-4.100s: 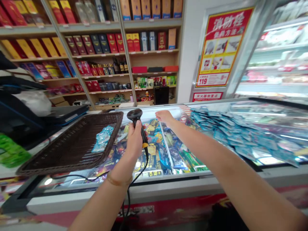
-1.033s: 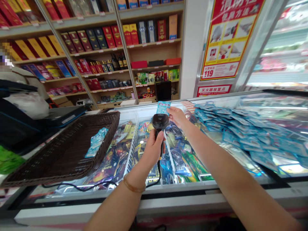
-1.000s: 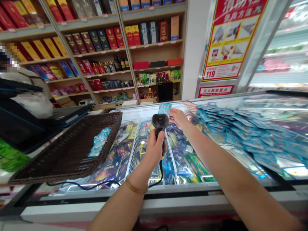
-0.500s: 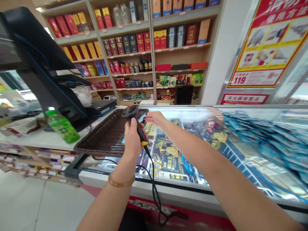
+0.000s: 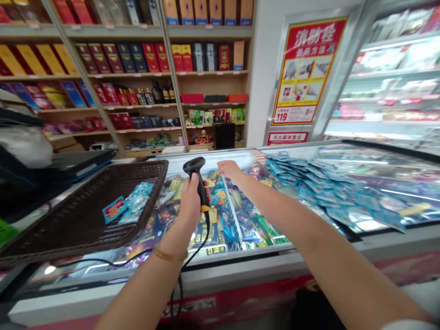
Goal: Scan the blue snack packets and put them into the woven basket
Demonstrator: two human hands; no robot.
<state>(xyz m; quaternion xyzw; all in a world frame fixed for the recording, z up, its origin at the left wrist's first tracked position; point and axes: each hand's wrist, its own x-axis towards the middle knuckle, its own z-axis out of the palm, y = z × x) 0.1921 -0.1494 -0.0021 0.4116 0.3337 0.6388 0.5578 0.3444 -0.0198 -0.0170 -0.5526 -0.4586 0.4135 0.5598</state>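
My left hand (image 5: 194, 195) is wrapped around the handle of a black barcode scanner (image 5: 195, 165), its head up and its cable (image 5: 207, 229) hanging down. A light-blue patch shows just right of these fingers; I cannot tell if it lies under the glass. My right hand (image 5: 229, 170) hovers over the glass-topped freezer (image 5: 240, 152), right of the scanner, its fingers bunched and slightly blurred, with nothing visible in them. In the brown woven basket (image 5: 85, 192) at left lie several blue packets (image 5: 137, 201), one showing a red front (image 5: 114, 210). Many more blue packets (image 5: 319, 178) are spread on the freezer lid at right.
Packaged frozen goods (image 5: 237, 215) show through the glass. Dark counter equipment (image 5: 79, 162) stands behind the basket at left. Shelves of boxed bottles (image 5: 137, 73) line the back wall. A red fire-hydrant poster (image 5: 309, 73) hangs beside them, and a lit display cooler (image 5: 395, 91) stands at far right.
The view has turned right. My right hand has moved away from the basket and its stretched fingers have drawn in. More packets in the basket are visible. My left hand keeps the scanner.
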